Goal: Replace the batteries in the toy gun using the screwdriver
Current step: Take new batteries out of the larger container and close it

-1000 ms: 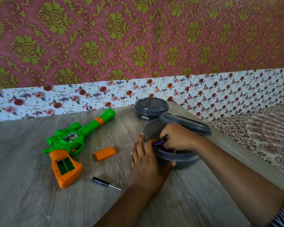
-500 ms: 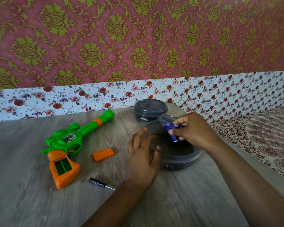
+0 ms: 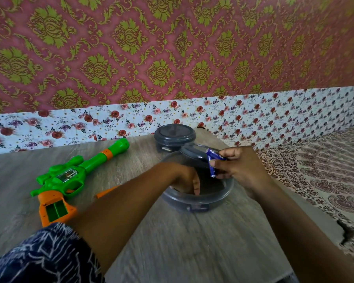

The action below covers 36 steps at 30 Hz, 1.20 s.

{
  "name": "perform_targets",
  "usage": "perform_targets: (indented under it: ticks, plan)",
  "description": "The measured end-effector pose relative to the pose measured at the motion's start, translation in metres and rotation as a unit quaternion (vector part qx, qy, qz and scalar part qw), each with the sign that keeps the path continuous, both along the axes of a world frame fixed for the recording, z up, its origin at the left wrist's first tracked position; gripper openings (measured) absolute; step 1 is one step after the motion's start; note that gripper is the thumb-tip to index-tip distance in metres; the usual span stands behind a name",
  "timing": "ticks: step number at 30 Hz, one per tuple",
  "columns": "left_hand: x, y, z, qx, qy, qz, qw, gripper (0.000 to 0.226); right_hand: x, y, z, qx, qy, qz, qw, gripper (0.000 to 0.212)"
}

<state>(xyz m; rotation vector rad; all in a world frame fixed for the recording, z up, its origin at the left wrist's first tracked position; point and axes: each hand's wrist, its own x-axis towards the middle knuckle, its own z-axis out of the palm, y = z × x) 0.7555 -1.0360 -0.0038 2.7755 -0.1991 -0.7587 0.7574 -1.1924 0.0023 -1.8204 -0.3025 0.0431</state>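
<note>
My right hand [image 3: 239, 168] pinches two blue batteries [image 3: 211, 160]; left hand [image 3: 184, 179] dips into the container [image 3: 223, 198], grip indiscernible. Toy gun [image 3: 70, 176] lies beyond my left forearm, empty compartment [image 3: 56, 209] facing up, nearer left hand.

You look through a single head-worn wide-angle camera, aimed forward and down at the wooden table [image 3: 192, 242] from close above its near edge. The open grey container [image 3: 198, 203] sits near the frame's centre, close below you. Beyond the container, the patterned wall [image 3: 172, 48] fills the upper half, bowed by the lens.
</note>
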Motion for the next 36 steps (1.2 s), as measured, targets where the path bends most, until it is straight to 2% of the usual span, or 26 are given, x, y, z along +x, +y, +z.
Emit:
perform_targets:
  ticks: [5,8,12,13,15,19,23,25,27,29,31,33,36]
  plan:
    - [0.009,0.010,-0.002,-0.108,0.008,0.046,0.993,0.023,0.000,-0.003,-0.006,0.023,-0.008,0.001,1.000,0.020]
    - [0.009,0.009,-0.010,-0.076,-0.019,0.027,0.997,0.027,-0.001,-0.003,-0.007,0.027,-0.011,0.000,1.000,0.023]
    - [0.007,0.002,-0.017,0.000,-0.133,-0.009,0.991,0.025,-0.003,0.001,-0.006,0.024,-0.004,-0.005,1.000,0.024]
    - [0.005,0.003,-0.015,-0.012,-0.140,-0.004,0.990,0.025,-0.004,0.002,-0.005,0.022,-0.005,-0.005,1.000,0.026]
    - [-0.002,0.012,-0.006,-0.093,-0.132,0.034,0.986,0.020,-0.006,0.003,-0.002,0.020,-0.009,0.006,1.000,0.024]
    - [-0.039,0.055,0.025,-0.182,-0.213,0.107,0.954,0.011,-0.014,0.017,0.010,0.006,-0.027,0.053,0.998,0.016]
    - [-0.084,0.096,0.028,-0.229,-0.287,0.240,0.899,0.014,-0.030,0.059,0.013,-0.034,-0.032,0.114,0.992,0.020]
    - [-0.105,0.106,0.015,-0.252,-0.285,0.308,0.872,0.017,-0.041,0.086,0.008,-0.074,-0.039,0.142,0.986,0.007]
    - [-0.122,0.112,0.000,-0.273,-0.272,0.353,0.853,0.020,-0.050,0.113,-0.004,-0.157,-0.079,0.147,0.974,0.009]
    - [-0.131,0.114,-0.015,-0.274,-0.267,0.372,0.845,0.024,-0.055,0.132,-0.020,-0.267,-0.134,0.128,0.946,0.006]
    - [-0.134,0.115,-0.028,-0.237,-0.261,0.379,0.856,0.023,-0.059,0.144,-0.035,-0.333,-0.152,0.105,0.925,0.017]
    - [-0.130,0.117,-0.040,-0.155,-0.270,0.371,0.875,0.023,-0.060,0.151,-0.047,-0.359,-0.140,0.093,0.918,0.020]
    - [-0.122,0.118,-0.054,-0.085,-0.289,0.377,0.876,0.026,-0.059,0.153,-0.055,-0.361,-0.124,0.066,0.922,0.018]
